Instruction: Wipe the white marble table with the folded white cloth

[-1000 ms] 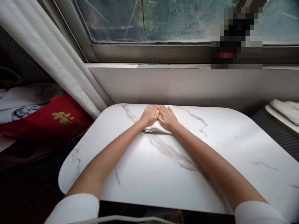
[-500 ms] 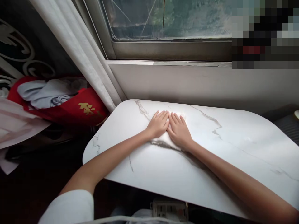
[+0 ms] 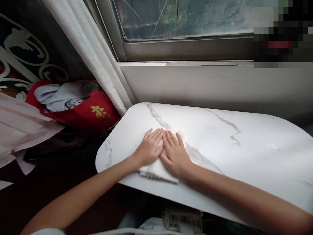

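A white cloth (image 3: 158,171) lies flat on the white marble-patterned table (image 3: 220,147), close to its front edge. My left hand (image 3: 149,148) presses on the cloth with its fingers stretched out. Beside it, my right hand (image 3: 176,153) rests palm down on the same cloth, fingers also straight. The two hands touch near the thumbs and index fingers. Much of the cloth is hidden under them; its frayed front edge and a part beyond the right fingers show.
Behind the table are a pale wall (image 3: 195,81) and a window (image 3: 190,19). A white curtain (image 3: 90,49) hangs at the left, near a red bag (image 3: 80,116) holding pale cloth. A power strip (image 3: 182,222) is below the front edge.
Both hands and the cloth have slid toward me and somewhat left across the table. The view has shifted slightly.
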A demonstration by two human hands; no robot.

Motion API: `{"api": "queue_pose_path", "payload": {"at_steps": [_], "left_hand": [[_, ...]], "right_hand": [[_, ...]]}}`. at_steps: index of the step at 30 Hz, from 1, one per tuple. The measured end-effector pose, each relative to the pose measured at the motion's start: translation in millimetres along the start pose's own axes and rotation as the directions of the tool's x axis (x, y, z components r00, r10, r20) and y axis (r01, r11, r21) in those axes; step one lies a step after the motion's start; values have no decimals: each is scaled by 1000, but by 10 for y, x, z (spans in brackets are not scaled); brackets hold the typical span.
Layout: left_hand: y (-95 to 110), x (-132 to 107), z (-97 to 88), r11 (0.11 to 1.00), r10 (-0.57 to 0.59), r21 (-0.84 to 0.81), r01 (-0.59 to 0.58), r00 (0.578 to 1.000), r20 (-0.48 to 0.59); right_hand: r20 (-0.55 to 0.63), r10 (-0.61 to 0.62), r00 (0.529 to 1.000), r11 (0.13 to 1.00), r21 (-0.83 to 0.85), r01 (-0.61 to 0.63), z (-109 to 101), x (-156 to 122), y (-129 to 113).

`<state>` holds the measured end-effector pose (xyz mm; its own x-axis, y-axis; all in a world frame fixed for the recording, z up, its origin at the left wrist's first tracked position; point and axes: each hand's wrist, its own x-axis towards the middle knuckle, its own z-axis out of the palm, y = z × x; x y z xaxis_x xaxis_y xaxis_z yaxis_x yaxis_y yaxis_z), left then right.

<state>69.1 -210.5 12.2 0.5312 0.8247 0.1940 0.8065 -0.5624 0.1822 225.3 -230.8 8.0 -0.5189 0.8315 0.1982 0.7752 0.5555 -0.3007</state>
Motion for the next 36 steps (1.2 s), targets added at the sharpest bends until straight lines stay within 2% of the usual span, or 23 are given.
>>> {"api": "queue_pose_path", "payload": {"at_steps": [4,7,10,13,16,19,24,27,30,33,36], "left_hand": [[-623,722,54,999,-24,28,24,1000,-1],[-991,1229,87,996,-49,71,50,999,-20],[-1197,1571,110,989,-54,134,65,995,-83],[-1246,1665,122,988,-15,154,34,992,-124],[-1184,1516,120,992,2,124,17,989,-150],[-1067,1182,73,995,-26,95,40,988,-150],[-847,325,-132,997,-71,21,73,994,-85],[-763,-238,-236,983,-180,-37,178,980,-89],[-789,-642,-277,960,-273,-92,264,956,-109],[-952,-766,-288,952,-293,-120,282,952,-90],[-1220,-596,-284,953,-293,-109,282,951,-98]], "right_hand": [[-38,70,997,997,-26,-71,90,839,364],[-62,120,991,991,-59,-124,124,1371,617],[-89,181,979,978,-92,-189,134,1686,776],[-100,205,974,969,-120,-217,142,1772,841],[-85,170,982,975,-134,-180,157,1688,814],[-75,123,990,982,-131,-132,187,1480,635],[-58,43,997,996,-81,-47,275,973,-46],[-30,-66,997,998,5,67,325,726,-493],[-20,-145,989,986,79,146,368,640,-792],[-28,-164,986,980,110,166,425,747,-905],[-27,-153,988,982,107,155,485,1032,-845]]}}
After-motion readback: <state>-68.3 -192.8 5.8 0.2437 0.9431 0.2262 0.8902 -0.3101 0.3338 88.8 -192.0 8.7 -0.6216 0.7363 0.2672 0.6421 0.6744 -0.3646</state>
